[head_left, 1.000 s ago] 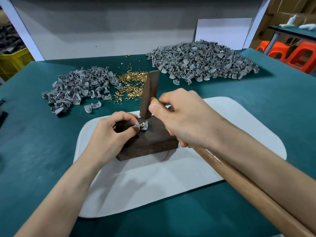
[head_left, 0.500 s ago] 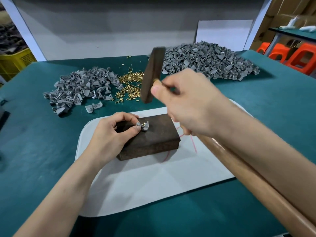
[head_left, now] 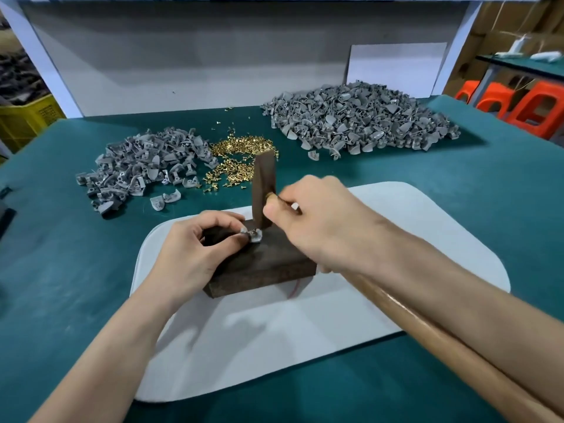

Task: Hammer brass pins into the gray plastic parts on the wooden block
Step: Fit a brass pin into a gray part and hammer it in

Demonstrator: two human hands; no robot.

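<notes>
A dark wooden block [head_left: 268, 267] lies on a white mat [head_left: 305, 331]. My left hand [head_left: 195, 251] pinches a small gray plastic part [head_left: 255, 236] with a brass pin in it on the block's top. My right hand [head_left: 320, 227] grips the hammer close to its head; the dark hammer head [head_left: 263, 190] stands upright with its lower face right by the part. Its long wooden handle [head_left: 442, 346] runs back under my right forearm.
On the green table sit a pile of gray parts at the left [head_left: 143, 166], a heap of loose brass pins [head_left: 241, 160] behind the block, and a bigger gray pile at the back right [head_left: 360, 117]. Orange stools [head_left: 518, 108] stand beyond the table's right edge.
The hammer head was down by the part, rose half a second ago, and is now back down at the part. My left hand has kept its pinch on the part.
</notes>
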